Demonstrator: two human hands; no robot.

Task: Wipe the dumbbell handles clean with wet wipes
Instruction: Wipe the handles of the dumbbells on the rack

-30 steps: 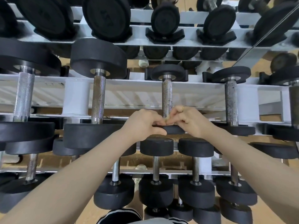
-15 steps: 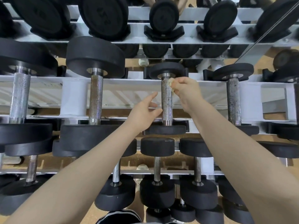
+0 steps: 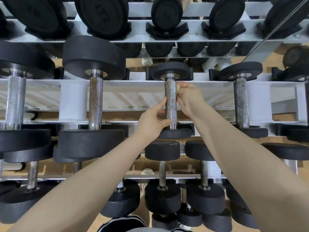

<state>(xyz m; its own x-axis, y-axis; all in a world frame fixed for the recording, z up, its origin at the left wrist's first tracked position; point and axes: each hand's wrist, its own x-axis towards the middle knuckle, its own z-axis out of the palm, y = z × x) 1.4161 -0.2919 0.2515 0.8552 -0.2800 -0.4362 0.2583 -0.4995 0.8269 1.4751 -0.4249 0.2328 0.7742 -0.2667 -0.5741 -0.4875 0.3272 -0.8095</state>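
Left hand moved onto handle, fingers gripping; right hand fingers pinch wipe against handle.

Wet wipe: only a small pale wad shows past the right hand; the rest is hidden inside the curled fingers.
Left hand: fingertips go behind the knurled handle, so how far they wrap round it cannot be told.
Handle underside: hidden.
Weight numbers on the top-row dumbbell ends: blurred, perhaps "15".
Leftmost dumbbell: cut off by the picture's edge.
Striped dark shape at the bottom edge: cut off, unidentifiable.
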